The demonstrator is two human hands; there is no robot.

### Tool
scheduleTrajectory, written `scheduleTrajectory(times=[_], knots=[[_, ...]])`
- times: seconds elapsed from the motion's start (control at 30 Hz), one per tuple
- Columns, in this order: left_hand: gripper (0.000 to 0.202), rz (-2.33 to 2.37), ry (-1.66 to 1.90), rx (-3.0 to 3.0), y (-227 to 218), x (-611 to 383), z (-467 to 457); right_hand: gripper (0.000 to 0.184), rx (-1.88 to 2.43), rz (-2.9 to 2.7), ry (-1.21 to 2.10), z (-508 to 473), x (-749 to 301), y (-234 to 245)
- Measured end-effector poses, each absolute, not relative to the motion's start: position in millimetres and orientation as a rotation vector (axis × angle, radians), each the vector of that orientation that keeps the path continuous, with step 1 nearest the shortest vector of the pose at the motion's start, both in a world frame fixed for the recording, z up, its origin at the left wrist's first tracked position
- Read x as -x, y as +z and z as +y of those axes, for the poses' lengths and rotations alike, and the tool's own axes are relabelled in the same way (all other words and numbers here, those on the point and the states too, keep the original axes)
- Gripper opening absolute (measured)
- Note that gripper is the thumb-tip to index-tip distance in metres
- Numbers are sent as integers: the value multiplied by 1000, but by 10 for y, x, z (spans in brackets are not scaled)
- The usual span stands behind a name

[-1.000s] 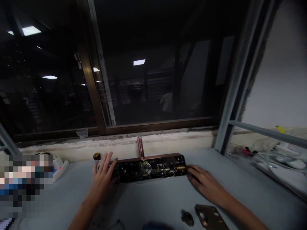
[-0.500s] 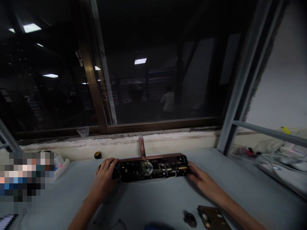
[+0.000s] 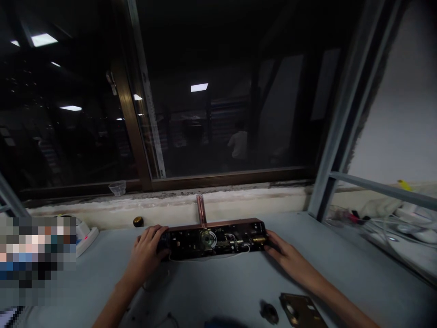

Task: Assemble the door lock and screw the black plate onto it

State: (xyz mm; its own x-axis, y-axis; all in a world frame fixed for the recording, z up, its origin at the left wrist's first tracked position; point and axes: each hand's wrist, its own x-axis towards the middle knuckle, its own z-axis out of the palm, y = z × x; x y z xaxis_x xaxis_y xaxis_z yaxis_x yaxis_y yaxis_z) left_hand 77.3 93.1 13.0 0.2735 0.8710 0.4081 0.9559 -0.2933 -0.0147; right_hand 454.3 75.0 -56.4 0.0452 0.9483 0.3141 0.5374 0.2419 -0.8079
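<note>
A long copper-edged door lock panel (image 3: 218, 240) stands on its long side on the table, its open black back facing me. White wires, a round part and a brass cylinder (image 3: 258, 239) show inside it. From its far side a copper handle (image 3: 201, 210) points toward the window. My left hand (image 3: 148, 246) is closed round the panel's left end, fingers over the top. At the right end, my right hand (image 3: 282, 250) grips it between thumb and fingers. A thin white wire hangs along the lower edge.
Near my right forearm lie a brownish metal plate (image 3: 302, 310) and a small dark round part (image 3: 269, 312). A dark-gold knob (image 3: 138, 221) sits by the wall, left. A clear cup (image 3: 118, 187) is on the sill. A metal frame post (image 3: 322, 196) and cables (image 3: 392, 223) are at right.
The view has shifted very slightly. My left thumb now shows more clearly against the panel's left end; both hands keep their hold.
</note>
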Motion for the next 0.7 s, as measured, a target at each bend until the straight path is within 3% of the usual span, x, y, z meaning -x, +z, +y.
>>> scheduleTrajectory(times=[0.53, 0.63, 0.7], knots=[[48, -1528, -638, 2444, 180, -578, 821, 44, 1381, -1624, 597, 787, -4602, -635], [31, -1493, -723, 2569, 349, -513, 624, 46, 1395, -1606, 594, 782, -4611, -646], [20, -1484, -580, 2841, 455, -569, 440, 47, 1389, -1604, 604, 781, -4614, -653]])
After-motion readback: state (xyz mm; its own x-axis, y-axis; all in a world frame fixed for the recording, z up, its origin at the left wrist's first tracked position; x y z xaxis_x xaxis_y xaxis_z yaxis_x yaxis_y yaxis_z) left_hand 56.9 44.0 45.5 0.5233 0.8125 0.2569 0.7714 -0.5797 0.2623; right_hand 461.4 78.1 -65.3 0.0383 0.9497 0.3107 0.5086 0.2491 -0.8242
